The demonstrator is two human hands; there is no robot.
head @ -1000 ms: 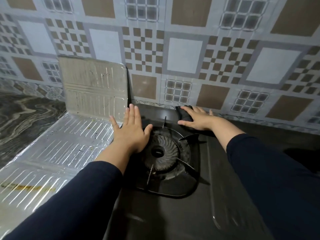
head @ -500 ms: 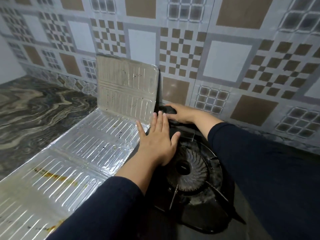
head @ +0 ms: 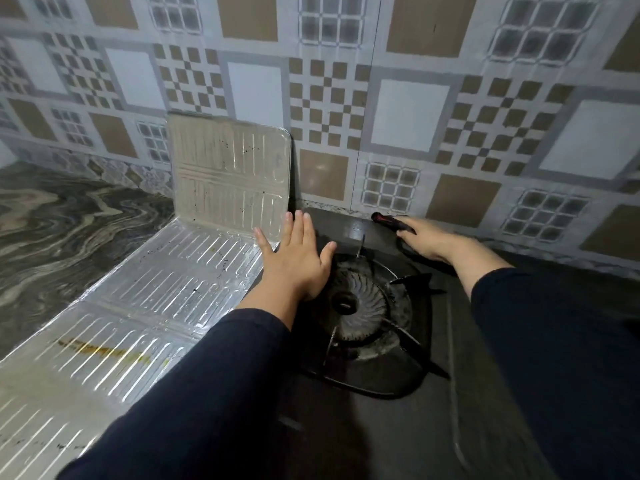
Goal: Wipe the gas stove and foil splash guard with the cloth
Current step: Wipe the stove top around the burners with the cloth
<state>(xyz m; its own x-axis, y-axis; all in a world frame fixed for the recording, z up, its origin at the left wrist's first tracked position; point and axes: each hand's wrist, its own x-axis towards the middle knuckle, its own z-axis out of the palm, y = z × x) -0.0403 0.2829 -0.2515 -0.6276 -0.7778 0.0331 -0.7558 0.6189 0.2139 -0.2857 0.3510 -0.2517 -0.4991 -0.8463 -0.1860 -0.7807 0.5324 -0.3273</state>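
Gas stove (head: 381, 427), black, flat-topped, one round burner (head: 360, 303) under a dark wire pan support: near part of the top bare, faint streaks on it. To its left the foil splash guard (head: 149, 299), ribbed silver sheet, lies flat along the stove's left edge with a brown-yellow stain near the front and dark specks further back; its far panel stands upright against the patterned tile wall (head: 408, 112).

Left hand (head: 294, 261), dark sleeve, released, fingers spread flat, palm down at the stove's left edge just beside the burner, fingertips reaching the foot of the upright foil panel. Looks like bracing only.

Right hand (head: 426, 239) further back, at the far strip of the stove against the wall, pressing down on a small dark cloth (head: 389, 220) with a red edge; most of the cloth is hidden under the fingers.

Judgement: stove-wiping step in hand, far edge being worked. Foil guard looks unwiped yet, stain and specks plain. Next move calls for drawing the cloth along the back strip and around the burner, then crossing left to the foil, with light pressure so the thin sheet does not crumple.
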